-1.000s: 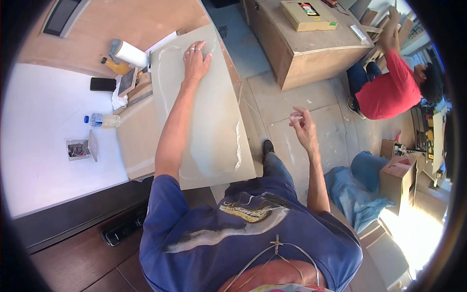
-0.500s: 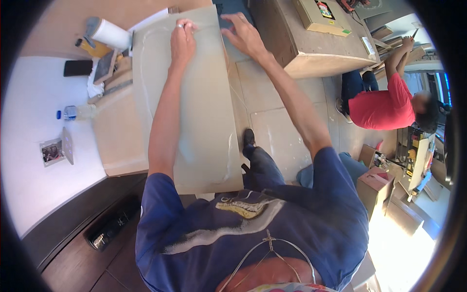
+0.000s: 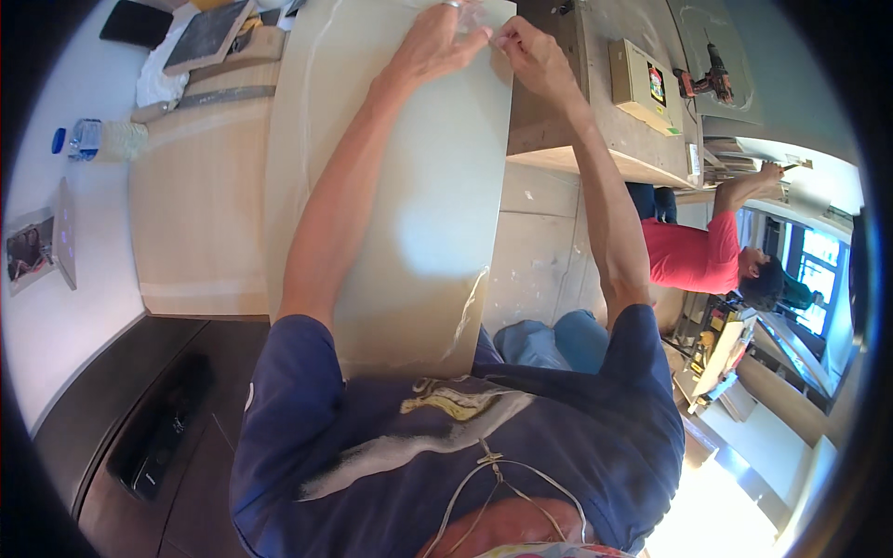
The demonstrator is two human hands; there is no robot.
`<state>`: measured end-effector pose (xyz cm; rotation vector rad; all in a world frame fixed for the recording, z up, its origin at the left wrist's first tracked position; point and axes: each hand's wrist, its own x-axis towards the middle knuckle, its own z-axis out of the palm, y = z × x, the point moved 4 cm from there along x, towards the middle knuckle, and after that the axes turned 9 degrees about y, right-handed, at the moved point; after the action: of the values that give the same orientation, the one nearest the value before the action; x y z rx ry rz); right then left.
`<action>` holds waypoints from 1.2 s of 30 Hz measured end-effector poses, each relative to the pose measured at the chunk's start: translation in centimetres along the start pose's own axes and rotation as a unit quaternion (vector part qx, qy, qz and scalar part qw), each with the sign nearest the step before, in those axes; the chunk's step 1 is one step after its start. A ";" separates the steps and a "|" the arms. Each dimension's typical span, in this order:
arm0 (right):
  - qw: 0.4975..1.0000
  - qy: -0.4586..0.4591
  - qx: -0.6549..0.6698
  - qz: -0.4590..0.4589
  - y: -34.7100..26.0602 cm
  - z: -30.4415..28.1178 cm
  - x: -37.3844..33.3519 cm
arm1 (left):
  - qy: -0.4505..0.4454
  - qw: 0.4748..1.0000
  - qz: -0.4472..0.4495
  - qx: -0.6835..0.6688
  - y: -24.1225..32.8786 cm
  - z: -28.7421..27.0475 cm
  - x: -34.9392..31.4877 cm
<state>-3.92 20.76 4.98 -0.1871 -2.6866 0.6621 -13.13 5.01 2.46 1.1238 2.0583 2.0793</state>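
Pale floor (image 3: 535, 237), cluttered with workshop things toward the right, surrounds a long, smooth, grey-beige panel (image 3: 400, 316) that runs from the wearer's dark blue shirt (image 3: 446, 446) out to the far side of the view. Whitish streaks mark its surface near the left edge and at the near right edge. Both bare hands are at the panel's far end, close to each other. The left hand (image 3: 433, 46) is over the panel, fingers bent and partly cut off by the picture's edge, thumb stretched toward the right; something clear or shiny shows by its fingertips, but whether it is held I cannot tell. The right hand (image 3: 539, 63) is at the far right edge, fingers curled in with the thumb close to the forefinger; whether anything is pinched there is hidden. To the left lie a light wood board (image 3: 200, 223) and a white surface (image 3: 98, 200) with a black phone (image 3: 136, 22), a clear bottle (image 3: 116, 141) and a wall box (image 3: 33, 249) whose wires show. Far right, a wooden cabinet (image 3: 600, 107) carries a cardboard box (image 3: 640, 88), with a red and black drill (image 3: 714, 76) just beside it. Beyond, on the right, a person in a red shirt (image 3: 688, 253) has an arm raised. Blue sheeting (image 3: 535, 344) lies on the near right, between panel and right arm.
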 end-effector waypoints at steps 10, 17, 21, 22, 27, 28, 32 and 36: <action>0.902 -0.331 0.226 0.163 1.5 1.9 2.8 | -0.015 0.959 0.126 0.251 -0.9 0.0 -0.6; 0.994 -0.058 0.070 0.057 -1.4 -1.8 -2.0 | -0.056 0.956 0.172 0.231 -1.8 0.7 0.0; 1.000 0.018 0.009 -0.002 -0.2 -1.2 -3.4 | -0.050 0.966 0.160 0.197 -1.4 1.0 -0.1; 0.999 0.043 -0.018 0.005 0.3 -1.4 -3.4 | -0.050 0.965 0.161 0.199 -1.2 1.1 0.0; 1.000 0.006 -0.020 -0.012 -0.1 -1.5 -2.6 | -0.021 0.964 0.159 0.213 -0.7 0.3 -0.3; 0.999 -0.012 -0.044 -0.026 -0.3 -1.5 -2.4 | -0.022 0.964 0.158 0.212 -0.5 0.2 -0.3; 0.994 -0.039 -0.083 -0.062 -1.2 -1.7 -1.8 | -0.050 0.970 0.126 0.203 0.2 0.3 -0.2; 0.973 -0.084 -0.181 -0.114 -1.4 -0.8 -1.6 | -0.057 0.968 0.131 0.206 -0.2 0.1 0.0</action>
<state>-2.20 19.49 5.80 0.0887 -2.9111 0.1192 -13.19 5.10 2.30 1.6061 2.4703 1.6580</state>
